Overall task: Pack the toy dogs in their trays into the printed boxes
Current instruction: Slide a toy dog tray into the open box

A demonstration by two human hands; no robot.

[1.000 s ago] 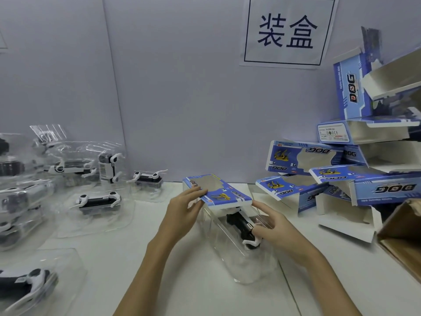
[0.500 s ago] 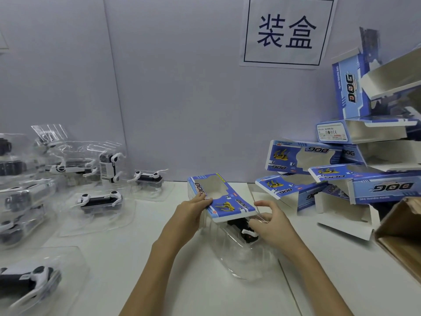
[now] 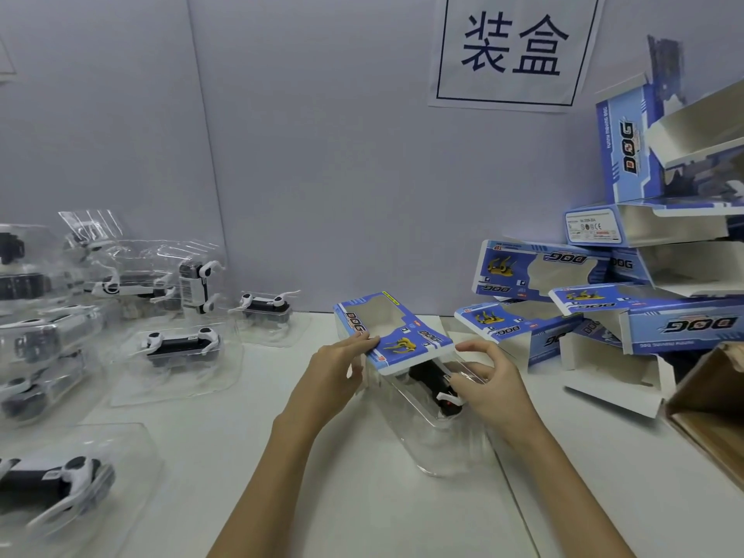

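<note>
The left hand grips the printed box by its near-left edge, just past centre toward 12 o'clock; the right hand's fingers pinch the clear tray holding the toy dog, half inside. Likely snag — the tray's flared rim catching the box mouth, buckling the thin card or tilting the dog loose.

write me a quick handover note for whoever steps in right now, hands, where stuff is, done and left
Left hand: holds the printed box by its near left edge.
Right hand: grips the clear tray with the toy dog in it.
The tray's far end is in the box mouth; most of it sticks out towards you.
Done: insertion begun.
Left: push the tray home, close the box. More trayed dogs wait on the left, empty boxes on the right.
</note>
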